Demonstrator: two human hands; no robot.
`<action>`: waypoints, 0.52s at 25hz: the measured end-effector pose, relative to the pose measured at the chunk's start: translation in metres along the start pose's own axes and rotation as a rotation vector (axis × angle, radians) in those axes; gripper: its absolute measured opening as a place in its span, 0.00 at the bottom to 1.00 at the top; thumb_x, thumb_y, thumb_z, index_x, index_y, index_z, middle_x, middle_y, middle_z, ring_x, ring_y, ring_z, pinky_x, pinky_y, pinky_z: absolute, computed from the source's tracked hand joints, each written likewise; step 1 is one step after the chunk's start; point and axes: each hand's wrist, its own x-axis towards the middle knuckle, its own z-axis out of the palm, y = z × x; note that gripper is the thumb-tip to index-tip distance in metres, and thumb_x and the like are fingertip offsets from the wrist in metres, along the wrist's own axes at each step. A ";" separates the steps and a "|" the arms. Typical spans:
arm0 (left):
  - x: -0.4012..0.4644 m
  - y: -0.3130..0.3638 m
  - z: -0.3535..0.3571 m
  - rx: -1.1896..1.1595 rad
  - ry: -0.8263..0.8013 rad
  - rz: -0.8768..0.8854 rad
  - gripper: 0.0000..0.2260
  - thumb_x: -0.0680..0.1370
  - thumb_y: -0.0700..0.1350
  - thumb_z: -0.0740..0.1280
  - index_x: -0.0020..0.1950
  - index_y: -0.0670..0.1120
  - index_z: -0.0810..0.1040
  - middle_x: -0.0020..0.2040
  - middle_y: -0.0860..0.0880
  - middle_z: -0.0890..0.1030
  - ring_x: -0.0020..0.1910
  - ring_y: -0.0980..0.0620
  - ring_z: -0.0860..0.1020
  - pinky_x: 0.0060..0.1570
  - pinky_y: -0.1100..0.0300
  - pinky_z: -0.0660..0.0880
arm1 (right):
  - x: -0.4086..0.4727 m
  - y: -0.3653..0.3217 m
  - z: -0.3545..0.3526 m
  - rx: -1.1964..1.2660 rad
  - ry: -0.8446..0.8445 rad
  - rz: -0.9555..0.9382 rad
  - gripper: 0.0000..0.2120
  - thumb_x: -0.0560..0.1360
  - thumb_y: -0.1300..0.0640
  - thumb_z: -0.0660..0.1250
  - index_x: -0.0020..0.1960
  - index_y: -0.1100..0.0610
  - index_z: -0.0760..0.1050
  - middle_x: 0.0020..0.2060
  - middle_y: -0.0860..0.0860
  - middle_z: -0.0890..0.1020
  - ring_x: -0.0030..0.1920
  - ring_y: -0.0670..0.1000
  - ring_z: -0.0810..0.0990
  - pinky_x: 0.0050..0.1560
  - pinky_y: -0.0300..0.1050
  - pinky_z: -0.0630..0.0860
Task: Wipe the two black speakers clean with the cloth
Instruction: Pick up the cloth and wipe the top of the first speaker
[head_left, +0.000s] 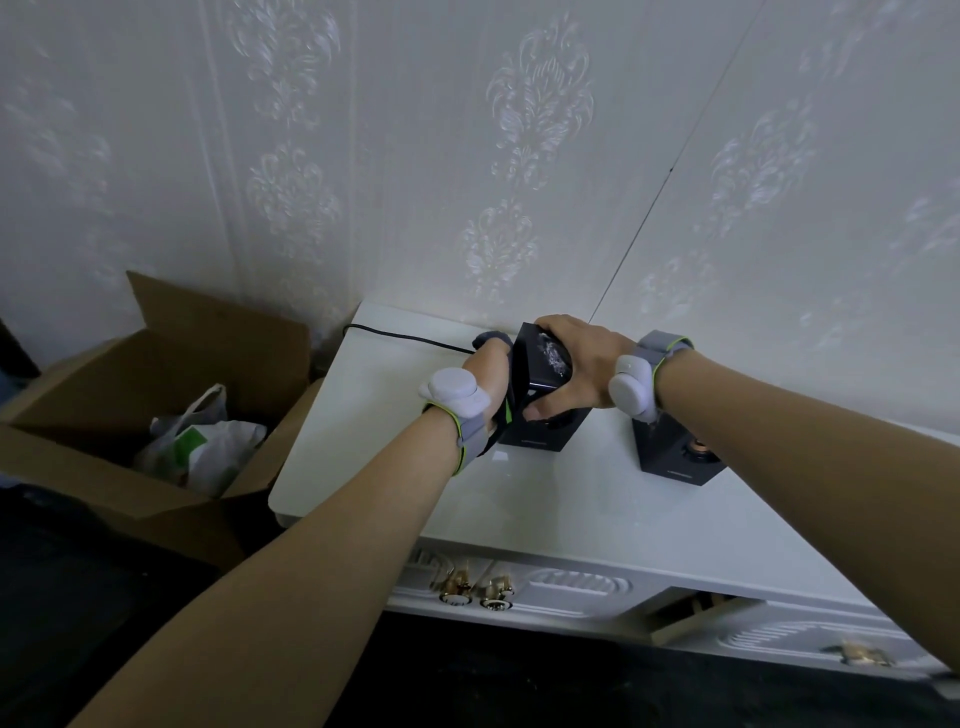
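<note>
Left speaker: we see a black box that stands on the white counter, near the wall. Both of our hands are on it. Its top has pale scuffs.
Right speaker: it stands on the same counter, just beside our right wrist. We see a small round copper part on its front. No hand touches it.
Cloth: it is dark, and we see only a strip of it between our left hand and the left side of the left speaker. It is hard to tell from the black box.
Left hand: its grip is pressed against the side of the left speaker, with the cloth under it. The fingers curl around the back edge.
Right hand: its grip is wrapped over the top and front of the left speaker and holds it.
Wrists: each one has a grey strap with a green edge and a pale round lump on it.
Cable: a black wire runs along the counter from the wall to the left speaker.
Cardboard box: it sits open on the left of the counter, with a white and green plastic bag inside.
Wall: it has pale wallpaper with leafy shapes.
</note>
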 end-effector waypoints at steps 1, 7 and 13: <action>-0.002 0.002 0.002 -0.032 -0.013 -0.014 0.08 0.64 0.51 0.60 0.37 0.48 0.73 0.42 0.43 0.79 0.44 0.44 0.76 0.52 0.47 0.75 | 0.000 -0.001 0.000 0.001 -0.003 0.000 0.45 0.50 0.27 0.75 0.62 0.37 0.63 0.54 0.38 0.74 0.52 0.48 0.77 0.51 0.41 0.72; -0.004 0.014 0.002 -0.110 -0.067 -0.009 0.14 0.67 0.50 0.63 0.42 0.44 0.83 0.31 0.45 0.84 0.29 0.44 0.83 0.44 0.48 0.81 | -0.001 -0.004 -0.003 -0.002 -0.018 0.012 0.46 0.50 0.27 0.76 0.63 0.39 0.65 0.55 0.40 0.75 0.54 0.49 0.78 0.55 0.46 0.76; -0.014 0.026 -0.001 -0.082 -0.058 0.011 0.11 0.78 0.47 0.61 0.46 0.40 0.77 0.39 0.41 0.83 0.37 0.44 0.81 0.50 0.45 0.79 | -0.001 -0.006 -0.004 -0.015 -0.025 0.018 0.48 0.49 0.26 0.75 0.63 0.40 0.65 0.55 0.41 0.75 0.53 0.49 0.78 0.56 0.48 0.77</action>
